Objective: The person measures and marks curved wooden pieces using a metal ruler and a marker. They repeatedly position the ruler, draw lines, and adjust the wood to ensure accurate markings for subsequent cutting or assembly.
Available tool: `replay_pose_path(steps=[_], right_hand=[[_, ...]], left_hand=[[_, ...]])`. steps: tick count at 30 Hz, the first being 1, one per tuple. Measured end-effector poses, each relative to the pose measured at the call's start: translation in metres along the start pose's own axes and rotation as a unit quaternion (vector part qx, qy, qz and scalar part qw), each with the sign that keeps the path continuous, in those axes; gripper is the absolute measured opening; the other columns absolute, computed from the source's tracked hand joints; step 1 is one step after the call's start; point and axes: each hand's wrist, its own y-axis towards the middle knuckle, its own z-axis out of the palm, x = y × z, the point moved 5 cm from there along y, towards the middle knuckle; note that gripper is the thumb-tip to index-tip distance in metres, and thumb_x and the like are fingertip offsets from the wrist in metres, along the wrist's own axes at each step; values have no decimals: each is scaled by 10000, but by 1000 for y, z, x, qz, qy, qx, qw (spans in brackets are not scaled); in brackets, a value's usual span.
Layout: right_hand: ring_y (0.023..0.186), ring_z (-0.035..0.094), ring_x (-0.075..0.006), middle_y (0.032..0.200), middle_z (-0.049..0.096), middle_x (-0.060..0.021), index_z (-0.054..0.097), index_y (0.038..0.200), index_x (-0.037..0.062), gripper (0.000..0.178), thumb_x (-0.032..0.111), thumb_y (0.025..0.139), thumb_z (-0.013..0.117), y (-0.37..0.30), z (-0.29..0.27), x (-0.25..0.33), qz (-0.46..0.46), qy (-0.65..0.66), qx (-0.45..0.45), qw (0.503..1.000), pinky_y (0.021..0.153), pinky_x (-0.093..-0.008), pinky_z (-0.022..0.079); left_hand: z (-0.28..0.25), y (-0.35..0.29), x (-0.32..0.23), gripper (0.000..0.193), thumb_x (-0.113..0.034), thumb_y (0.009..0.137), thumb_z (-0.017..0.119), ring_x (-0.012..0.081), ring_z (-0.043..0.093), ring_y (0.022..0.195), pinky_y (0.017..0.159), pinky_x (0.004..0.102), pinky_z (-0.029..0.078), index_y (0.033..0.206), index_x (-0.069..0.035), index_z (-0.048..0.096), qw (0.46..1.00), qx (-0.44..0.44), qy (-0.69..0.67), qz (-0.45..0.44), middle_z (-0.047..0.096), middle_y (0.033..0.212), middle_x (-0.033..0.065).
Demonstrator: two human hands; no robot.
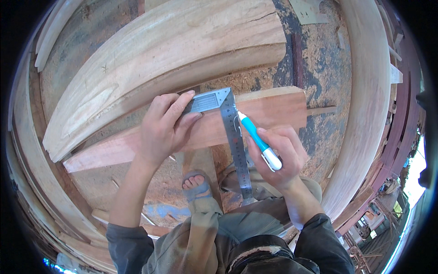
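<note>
My left hand (163,124) is closed round the grey stock of a try square (210,101), pressing it to the far edge of a reddish wooden board (278,109). The square's steel blade runs across the board toward me and sticks out past its near edge. In my right hand (284,155) is a turquoise and white marker pen (256,134), held slantwise with its tip at the blade's right edge near the corner of the square. The board tapers to a narrow end on the left.
A large curved, pale timber piece (182,50) lies beyond the board. Another long curved timber (367,91) stands along the right, with more planks (34,160) at the left. My sandalled foot (197,183) rests below the board. Sawdust covers the ground.
</note>
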Motion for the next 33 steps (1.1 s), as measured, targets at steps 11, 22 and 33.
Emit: replay_pose_path(steps=[11,22,33], right_hand=[[671,697,-232,832,716,-91,800,1030,46,282,24,778,926,-24,-26,14,60,6,90,994,579,-355,556],[750,731,-236,906,767,-122,769,1088,3,321,-21,802,913,2,-7,1,10,19,-42,999,652,-333,581],[783,735,-253,954,770,-111,765,1097,29,311,-16,816,891,11,12,-1,-2,29,-43,999,685,-365,599]], left_hand=[[-1,-1,1,460,-133,932,861,336,738,1047,891,414,596,1360,-12,745,999,25,-1,-19,731,1203,191],[1,0,2,448,-212,929,871,319,711,1001,845,413,591,1330,-48,757,1000,1,-4,-4,736,1117,145],[0,-1,2,439,-180,969,836,333,724,1073,926,416,581,1366,-20,740,1000,24,-2,-20,743,1200,176]])
